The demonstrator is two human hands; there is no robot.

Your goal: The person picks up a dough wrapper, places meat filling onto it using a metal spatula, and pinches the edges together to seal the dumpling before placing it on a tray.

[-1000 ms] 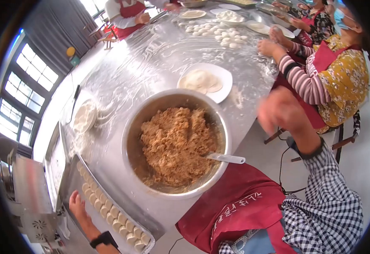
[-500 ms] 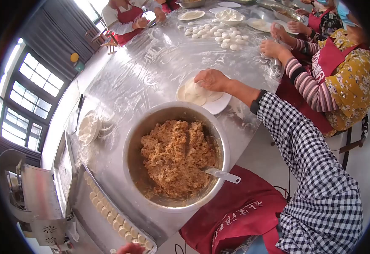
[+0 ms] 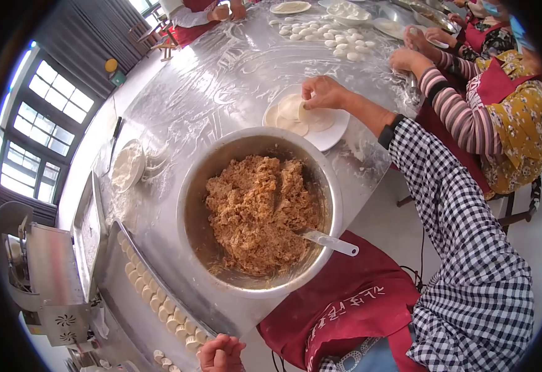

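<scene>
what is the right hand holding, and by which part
The right hand pinches the top thin round pale dough wrapper by its edge, on the white plate. Whether the curled left hand holds anything cannot be told.

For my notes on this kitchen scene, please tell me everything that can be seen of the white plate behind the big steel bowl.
The white plate is round and shallow, with a smooth surface; its material I cannot tell. It lies flat on the floury, shiny table, just beyond the big steel bowl; whether they touch is unclear. A loose pile of thin, pale, round dough wrappers covers its middle, leaving the right rim bare. The right hand reaches over it and pinches one wrapper's edge.
</scene>
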